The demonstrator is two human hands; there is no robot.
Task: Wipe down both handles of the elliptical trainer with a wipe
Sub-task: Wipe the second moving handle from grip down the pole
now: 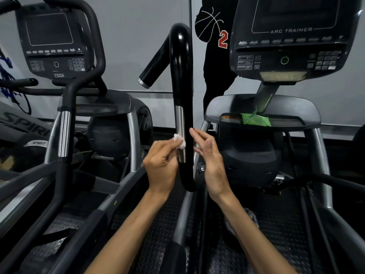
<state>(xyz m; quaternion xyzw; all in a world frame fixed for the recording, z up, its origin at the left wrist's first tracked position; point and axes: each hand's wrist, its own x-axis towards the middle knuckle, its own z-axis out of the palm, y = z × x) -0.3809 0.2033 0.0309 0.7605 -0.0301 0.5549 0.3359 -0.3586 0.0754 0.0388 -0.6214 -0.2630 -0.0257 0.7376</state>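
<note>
A tall black handle (181,76) with a silver sensor strip (180,123) rises in the middle of the head view. My left hand (162,165) pinches a small crumpled white wipe (180,141) and presses it against the left side of the silver strip. My right hand (209,161) is just right of the handle with its fingers straight and the fingertips close to the bar; it holds nothing. The trainer's other handle is not in sight.
The Arc Trainer console (292,36) hangs at the upper right, and a green wipe packet (255,119) lies on the shelf below it. A second machine with its own console (53,42) and handle (65,133) stands at the left. A person in black stands behind.
</note>
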